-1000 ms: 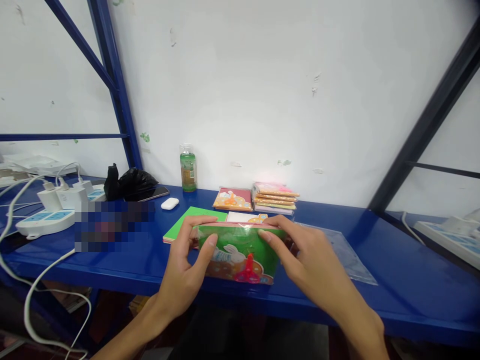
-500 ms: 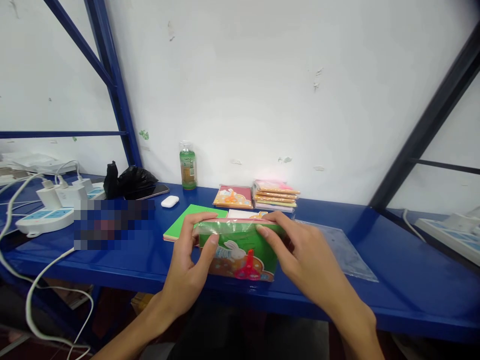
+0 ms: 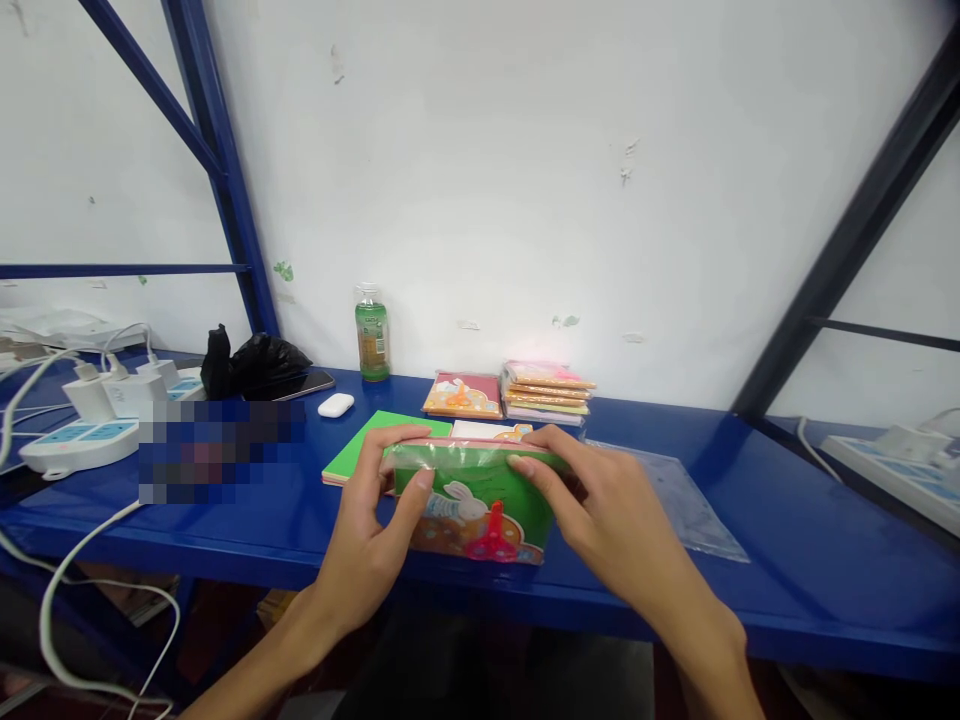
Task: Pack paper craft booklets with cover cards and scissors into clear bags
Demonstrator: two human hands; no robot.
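Note:
Between my two hands stands a clear plastic packet (image 3: 480, 500) with green paper, a rabbit picture and pink scissors inside. It is tilted upright over the front of the blue table. My left hand (image 3: 379, 520) pinches its upper left edge, thumb in front and fingers behind. At the upper right edge, my right hand (image 3: 592, 500) grips it the same way. Just behind the packet lie a stack of green paper (image 3: 360, 450) and a white card (image 3: 484, 430), partly hidden by the packet and hands.
A flat clear plastic bag (image 3: 690, 500) lies right of my hands. Toward the wall are a red packet (image 3: 463, 393), a pile of packets (image 3: 546, 390), a green bottle (image 3: 372, 335) and a white earbud case (image 3: 335, 405). Leftward sit a phone (image 3: 292, 386), black bag (image 3: 262, 360) and power strip (image 3: 82, 445).
The whole view has shifted slightly, so things appear a little further left. Both hands keep the same grip on the packet.

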